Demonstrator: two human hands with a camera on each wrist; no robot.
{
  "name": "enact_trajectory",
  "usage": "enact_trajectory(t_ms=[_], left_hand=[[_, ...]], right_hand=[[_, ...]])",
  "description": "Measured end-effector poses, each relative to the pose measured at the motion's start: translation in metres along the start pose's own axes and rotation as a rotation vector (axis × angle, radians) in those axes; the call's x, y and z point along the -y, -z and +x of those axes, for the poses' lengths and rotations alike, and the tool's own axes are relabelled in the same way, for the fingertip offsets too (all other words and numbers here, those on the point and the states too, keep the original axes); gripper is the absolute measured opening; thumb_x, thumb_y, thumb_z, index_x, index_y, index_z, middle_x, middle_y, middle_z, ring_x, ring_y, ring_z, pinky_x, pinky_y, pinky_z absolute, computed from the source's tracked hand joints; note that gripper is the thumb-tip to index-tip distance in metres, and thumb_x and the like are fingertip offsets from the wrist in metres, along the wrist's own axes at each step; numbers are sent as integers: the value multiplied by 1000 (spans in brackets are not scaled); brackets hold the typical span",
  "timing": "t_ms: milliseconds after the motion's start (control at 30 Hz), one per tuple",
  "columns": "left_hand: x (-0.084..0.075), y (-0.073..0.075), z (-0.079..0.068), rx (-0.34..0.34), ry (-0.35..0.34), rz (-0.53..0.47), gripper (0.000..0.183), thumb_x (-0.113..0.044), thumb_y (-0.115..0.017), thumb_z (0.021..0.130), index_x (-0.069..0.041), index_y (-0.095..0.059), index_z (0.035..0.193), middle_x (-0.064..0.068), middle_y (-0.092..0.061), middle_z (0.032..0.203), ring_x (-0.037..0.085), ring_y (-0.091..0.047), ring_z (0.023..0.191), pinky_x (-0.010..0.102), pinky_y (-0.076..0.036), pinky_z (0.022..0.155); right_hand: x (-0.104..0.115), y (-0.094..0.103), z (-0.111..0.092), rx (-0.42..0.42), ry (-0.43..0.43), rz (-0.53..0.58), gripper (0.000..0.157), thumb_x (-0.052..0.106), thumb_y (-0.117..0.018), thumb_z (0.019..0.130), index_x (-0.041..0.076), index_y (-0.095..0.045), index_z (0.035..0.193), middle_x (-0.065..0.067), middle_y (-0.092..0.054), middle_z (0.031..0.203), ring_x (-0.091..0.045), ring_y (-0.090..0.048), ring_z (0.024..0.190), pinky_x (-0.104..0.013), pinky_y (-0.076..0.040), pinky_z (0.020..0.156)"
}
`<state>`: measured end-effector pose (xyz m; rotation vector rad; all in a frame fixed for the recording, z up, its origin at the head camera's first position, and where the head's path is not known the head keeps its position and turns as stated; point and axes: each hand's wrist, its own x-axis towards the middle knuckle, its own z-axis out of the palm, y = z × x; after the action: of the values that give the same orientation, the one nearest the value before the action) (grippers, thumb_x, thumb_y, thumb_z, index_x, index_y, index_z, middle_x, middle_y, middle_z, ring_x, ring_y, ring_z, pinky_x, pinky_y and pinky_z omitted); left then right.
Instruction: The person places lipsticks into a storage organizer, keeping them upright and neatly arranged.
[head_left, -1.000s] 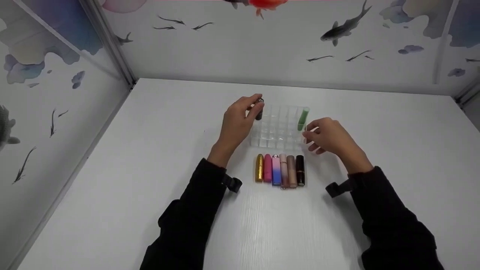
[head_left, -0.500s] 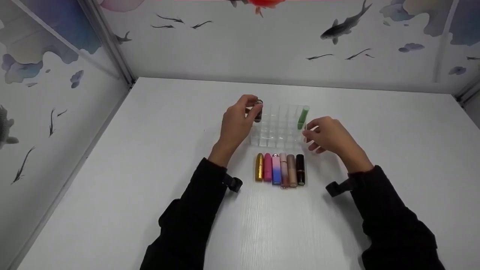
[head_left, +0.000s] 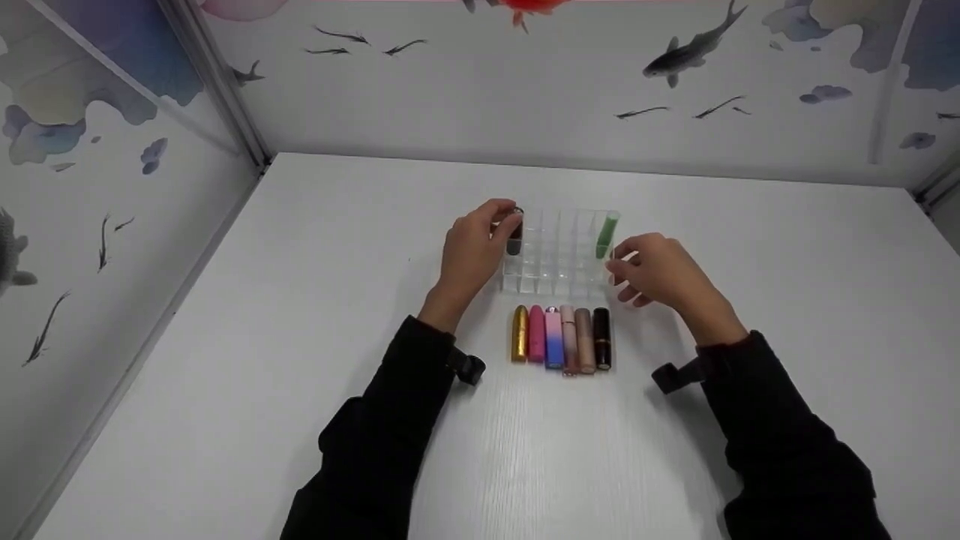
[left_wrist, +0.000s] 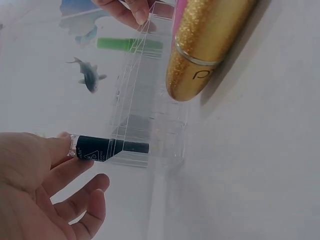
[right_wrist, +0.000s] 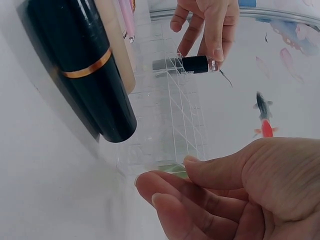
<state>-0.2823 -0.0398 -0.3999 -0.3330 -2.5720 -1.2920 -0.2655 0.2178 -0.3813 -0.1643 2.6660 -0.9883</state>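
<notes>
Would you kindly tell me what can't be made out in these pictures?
Head view: part of the dark tube, behind the left hand.
Right wrist view: most of the green tube, behind the right hand.
Right wrist view: one end of the black tube, cut off by the top edge.
Left wrist view: most of the pink tube, behind the gold tube.

6 tubes (head_left: pixel 553 337) in a row block the low way to the rack (head_left: pixel 555 285) from the near side. From above, the middle slots (head_left: pixel 561 236) are free between the left hand (head_left: pixel 476 251) and the green tube (head_left: pixel 607 236); the right hand (head_left: pixel 651 270) obstructs the right side.
</notes>
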Motion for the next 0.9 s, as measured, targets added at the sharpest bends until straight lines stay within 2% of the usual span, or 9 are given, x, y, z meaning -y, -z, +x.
enact_trajectory(t_ms=[433, 633, 700, 800, 900], left_hand=[[-1, 2, 0, 37, 28, -1, 38, -28, -55, 107, -10, -62, 139, 4, -69, 129, 17, -64, 119, 32, -51, 97], [-3, 6, 0, 61, 69, 9, 49, -31, -59, 104, -13, -52, 149, 9, -64, 136, 20, -68, 108, 34, -51, 96], [-5, 9, 0, 88, 97, 18, 54, -32, -62, 103, -14, -47, 152, 10, -62, 139, 19, -69, 106, 34, -52, 95], [-8, 15, -3, 164, 148, 9, 65, -32, -67, 100, -13, -40, 156, 13, -56, 145, 21, -66, 108, 36, -52, 95], [-9, 19, -6, 262, 195, -3, 74, -33, -69, 98, -10, -33, 158, 16, -50, 149, 26, -61, 121, 39, -49, 101]], right_hand=[[2, 0, 1, 11, -34, 3, 33, 14, -56, 105, -10, -58, 128, -27, -70, 109, -24, -74, 76, -32, -60, 63], [1, 1, 1, 8, -28, 1, 35, 14, -56, 105, -10, -57, 129, -26, -71, 106, -23, -74, 75, -32, -60, 62], [0, 1, 0, 10, -18, 0, 35, 15, -56, 105, -10, -58, 129, -25, -72, 103, -24, -74, 75, -32, -60, 62], [-1, 0, 0, 15, -5, 3, 34, 15, -56, 105, -11, -59, 127, -24, -73, 99, -25, -74, 75, -32, -60, 62], [-2, 0, 0, 21, -16, 1, 34, 15, -56, 105, -11, -60, 127, -23, -73, 98, -25, -74, 75, -33, -60, 62]])
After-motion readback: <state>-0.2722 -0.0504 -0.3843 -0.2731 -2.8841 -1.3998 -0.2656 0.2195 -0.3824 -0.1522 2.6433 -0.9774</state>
